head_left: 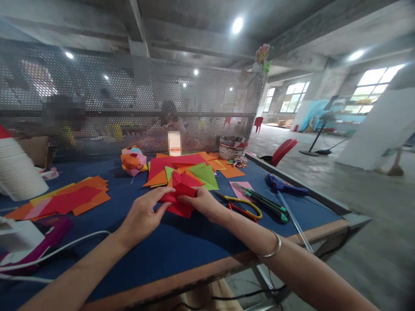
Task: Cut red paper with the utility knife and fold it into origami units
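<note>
Red paper (pixel 179 199), seemingly mid-fold, is pinched by both your hands: left hand (pixel 142 216), right hand (pixel 202 202). Next, press the crease flat on the tabletop (pixel 181 246).

There are no words, numbers or signs that can be read here. The coloured paper sheets (pixel 181 170), the tools and the worktop (pixel 181 246) show no letters.

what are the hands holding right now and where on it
Both hands hold one folded red paper piece just above the blue table: the left hand pinches its left edge, the right hand its right edge.
</note>
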`<action>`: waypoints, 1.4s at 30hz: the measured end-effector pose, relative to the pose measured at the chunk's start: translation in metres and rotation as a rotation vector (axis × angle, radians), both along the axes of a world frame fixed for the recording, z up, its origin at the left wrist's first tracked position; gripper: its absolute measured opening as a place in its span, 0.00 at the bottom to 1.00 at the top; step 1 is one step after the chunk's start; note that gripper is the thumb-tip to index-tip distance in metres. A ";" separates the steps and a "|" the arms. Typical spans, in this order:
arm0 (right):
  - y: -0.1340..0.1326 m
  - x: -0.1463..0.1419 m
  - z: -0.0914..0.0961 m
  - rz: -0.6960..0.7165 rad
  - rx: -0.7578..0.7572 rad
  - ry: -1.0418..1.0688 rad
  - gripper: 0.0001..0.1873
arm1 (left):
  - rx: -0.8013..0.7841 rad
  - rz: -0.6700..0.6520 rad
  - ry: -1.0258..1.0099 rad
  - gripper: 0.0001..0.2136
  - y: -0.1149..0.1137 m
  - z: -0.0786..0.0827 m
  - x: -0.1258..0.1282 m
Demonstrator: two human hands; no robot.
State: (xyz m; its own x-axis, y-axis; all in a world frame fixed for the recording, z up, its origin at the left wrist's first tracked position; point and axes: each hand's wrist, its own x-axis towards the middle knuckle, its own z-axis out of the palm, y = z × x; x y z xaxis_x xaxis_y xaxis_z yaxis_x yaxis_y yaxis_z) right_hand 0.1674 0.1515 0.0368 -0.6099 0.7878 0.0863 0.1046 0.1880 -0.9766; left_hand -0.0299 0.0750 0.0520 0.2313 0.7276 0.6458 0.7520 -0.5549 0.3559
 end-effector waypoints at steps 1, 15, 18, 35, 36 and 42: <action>0.000 0.000 0.000 0.002 0.003 -0.009 0.18 | 0.004 0.003 0.008 0.16 0.000 0.000 -0.001; -0.005 -0.001 0.002 0.008 0.017 -0.064 0.18 | 0.113 -0.004 0.099 0.10 0.004 -0.002 -0.004; -0.007 -0.002 0.005 0.019 0.018 -0.049 0.18 | 0.124 0.014 0.103 0.10 0.004 0.000 -0.004; -0.004 0.000 0.002 0.034 0.002 -0.093 0.18 | 0.222 0.059 0.163 0.09 0.005 0.000 -0.005; -0.004 0.000 0.001 0.033 0.010 -0.091 0.18 | 0.225 0.062 0.165 0.09 0.005 0.000 -0.005; 0.001 -0.002 -0.003 -0.006 0.101 -0.061 0.18 | 0.249 0.092 0.189 0.08 0.006 0.000 -0.006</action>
State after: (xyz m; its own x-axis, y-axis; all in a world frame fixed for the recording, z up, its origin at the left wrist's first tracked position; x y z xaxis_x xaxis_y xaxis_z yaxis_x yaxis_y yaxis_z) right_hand 0.1656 0.1526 0.0336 -0.6117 0.7806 0.1285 0.1647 0.2845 -0.9444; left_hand -0.0356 0.0806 0.0517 0.3047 0.5763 0.7584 0.8427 -0.5342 0.0674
